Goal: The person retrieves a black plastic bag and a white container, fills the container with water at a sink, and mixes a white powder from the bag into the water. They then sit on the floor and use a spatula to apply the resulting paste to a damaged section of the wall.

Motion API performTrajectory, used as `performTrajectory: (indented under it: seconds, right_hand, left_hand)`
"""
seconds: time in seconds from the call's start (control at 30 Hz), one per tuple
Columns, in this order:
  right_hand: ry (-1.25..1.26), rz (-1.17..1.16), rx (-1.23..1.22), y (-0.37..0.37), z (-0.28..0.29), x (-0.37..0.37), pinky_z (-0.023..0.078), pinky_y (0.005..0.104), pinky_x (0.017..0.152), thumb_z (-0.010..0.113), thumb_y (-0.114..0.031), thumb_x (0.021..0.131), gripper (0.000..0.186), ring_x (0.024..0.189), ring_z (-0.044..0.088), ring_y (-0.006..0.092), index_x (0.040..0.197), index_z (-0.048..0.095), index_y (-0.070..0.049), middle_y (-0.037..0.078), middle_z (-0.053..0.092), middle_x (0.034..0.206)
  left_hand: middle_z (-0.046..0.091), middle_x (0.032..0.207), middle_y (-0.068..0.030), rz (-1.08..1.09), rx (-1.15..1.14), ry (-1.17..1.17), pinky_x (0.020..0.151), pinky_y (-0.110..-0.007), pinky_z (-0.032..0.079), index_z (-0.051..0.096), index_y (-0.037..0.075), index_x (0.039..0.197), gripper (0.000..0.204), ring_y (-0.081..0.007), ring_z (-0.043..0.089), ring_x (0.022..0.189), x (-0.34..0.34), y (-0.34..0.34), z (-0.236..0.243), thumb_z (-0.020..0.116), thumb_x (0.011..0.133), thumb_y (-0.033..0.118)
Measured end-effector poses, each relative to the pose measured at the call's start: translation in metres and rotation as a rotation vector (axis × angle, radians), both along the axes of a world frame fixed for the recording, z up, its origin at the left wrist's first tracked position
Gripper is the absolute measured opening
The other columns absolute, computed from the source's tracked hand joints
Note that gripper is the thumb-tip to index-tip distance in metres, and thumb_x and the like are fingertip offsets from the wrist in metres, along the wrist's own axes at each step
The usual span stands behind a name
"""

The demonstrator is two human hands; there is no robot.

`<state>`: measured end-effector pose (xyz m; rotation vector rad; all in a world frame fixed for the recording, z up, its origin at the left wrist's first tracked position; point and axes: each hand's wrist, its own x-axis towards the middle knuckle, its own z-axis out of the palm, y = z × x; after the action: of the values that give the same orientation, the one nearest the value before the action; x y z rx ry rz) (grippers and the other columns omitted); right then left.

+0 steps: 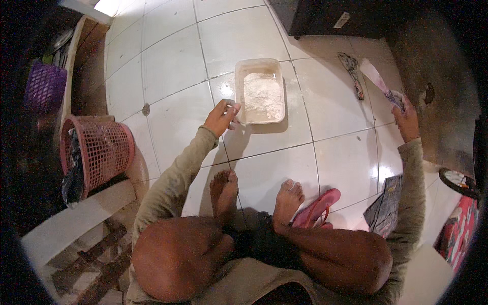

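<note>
A rectangular cream plastic tub (279, 116) stands on the white tiled floor ahead of me, with pale powder (262, 91) heaped in it. My left hand (221, 118) is at the tub's near left side, fingers loosely bent and apart; whether the fingertips touch the wall I cannot tell. Off to the right, my right hand (406, 120) is closed round the patterned handle of a putty knife (375, 79), its pale, smeared blade pointing up and to the left. Left of that blade, a long, dark patterned piece (352, 73) lies on the floor.
A pink mesh basket (107, 152) with a black bag stands at left, below a purple basket (46, 86). Dark furniture (335, 18) edges the far right. By my bare feet lie pink flip-flops (317, 207) and a dark flat packet (385, 206). A small wheel (457, 182) shows at right.
</note>
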<state>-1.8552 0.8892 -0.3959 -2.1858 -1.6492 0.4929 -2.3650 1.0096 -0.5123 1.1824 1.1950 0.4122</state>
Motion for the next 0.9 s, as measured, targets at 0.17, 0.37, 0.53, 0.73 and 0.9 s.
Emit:
performTrajectory:
  seconds: [0.17, 0.37, 0.53, 0.73, 0.9]
  right_hand:
    - [0.434, -0.178, -0.019, -0.014, 0.029, -0.052, 0.036, 0.0191, 0.050, 0.054, -0.023, 0.088, 0.036, 0.060, 0.043, 0.0042, 0.119, 0.053, -0.005, -0.003, 0.052, 0.077]
    - [0.577, -0.236, -0.092, -0.077, -0.081, -0.145, 0.034, 0.0186, 0.045, 0.054, -0.022, 0.089, 0.033, 0.051, 0.040, 0.0042, 0.117, 0.057, -0.006, -0.003, 0.048, 0.067]
    - [0.979, -0.511, 0.009, -0.099, -0.110, -0.219, 0.033, 0.0182, 0.045, 0.051, -0.019, 0.088, 0.033, 0.050, 0.041, 0.0045, 0.117, 0.054, -0.003, -0.003, 0.050, 0.066]
    - [1.030, -0.406, -0.141, -0.101, -0.132, -0.197, 0.037, 0.0204, 0.048, 0.052, -0.022, 0.087, 0.031, 0.055, 0.045, 0.0066, 0.114, 0.052, -0.006, 0.001, 0.054, 0.072]
    - [0.977, -0.471, -0.122, -0.104, -0.120, -0.225, 0.037, 0.0210, 0.046, 0.048, -0.022, 0.087, 0.035, 0.053, 0.043, 0.0053, 0.119, 0.050, -0.006, 0.000, 0.051, 0.068]
  left_hand:
    - [0.052, 0.085, -0.0105, -0.045, 0.163, 0.096, 0.046, -0.028, 0.052, 0.042, 0.001, 0.094, 0.026, -0.0167, 0.059, 0.064, 0.016, 0.012, -0.034, 0.058, 0.085, 0.019]
    - [0.051, 0.084, -0.0110, 0.077, 0.230, -0.046, 0.048, -0.031, 0.054, 0.040, 0.000, 0.093, 0.021, -0.0179, 0.059, 0.063, -0.024, -0.019, -0.038, 0.054, 0.085, 0.013]
    - [0.051, 0.085, -0.0096, 0.162, 0.194, 0.075, 0.052, -0.031, 0.054, 0.040, 0.002, 0.092, 0.018, -0.0175, 0.059, 0.066, -0.084, -0.037, -0.019, 0.053, 0.086, 0.013]
    - [0.050, 0.087, -0.0073, 0.234, 0.123, 0.038, 0.056, -0.030, 0.054, 0.043, 0.004, 0.092, 0.021, -0.0147, 0.056, 0.070, -0.112, -0.042, -0.021, 0.056, 0.087, 0.018]
    - [0.050, 0.099, -0.0152, 0.181, 0.769, 0.534, 0.071, -0.034, 0.050, 0.048, -0.001, 0.109, 0.030, -0.0213, 0.053, 0.087, -0.082, -0.055, 0.021, 0.057, 0.085, 0.015]
